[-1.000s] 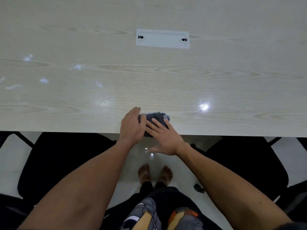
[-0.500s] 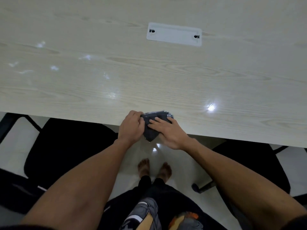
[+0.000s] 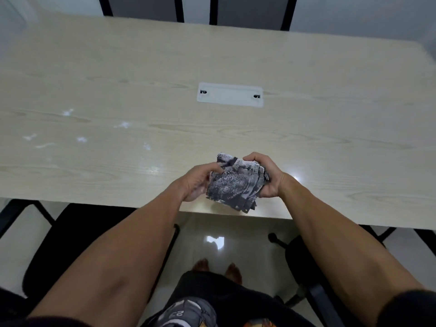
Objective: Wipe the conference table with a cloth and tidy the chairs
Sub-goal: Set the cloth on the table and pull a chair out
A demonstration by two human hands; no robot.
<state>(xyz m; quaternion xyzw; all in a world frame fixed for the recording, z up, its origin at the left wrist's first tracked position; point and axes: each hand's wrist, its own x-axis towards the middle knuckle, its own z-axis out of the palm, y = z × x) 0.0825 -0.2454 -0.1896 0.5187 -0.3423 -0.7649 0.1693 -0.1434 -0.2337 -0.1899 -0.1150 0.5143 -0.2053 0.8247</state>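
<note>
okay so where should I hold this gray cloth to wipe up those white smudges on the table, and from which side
Grip the cloth across its upper folded edge, coming from above with the fingers spread over the top. It is bunched between the left hand and right hand, so a flat face must turn down first. The white smudges lie to the left on the table, so probably sweep leftward.

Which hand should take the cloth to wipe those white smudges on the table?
Left, probably. The white smudges lie on the left part of the conference table, on the left hand's side. Both it and the right hand grip the cloth.
</note>
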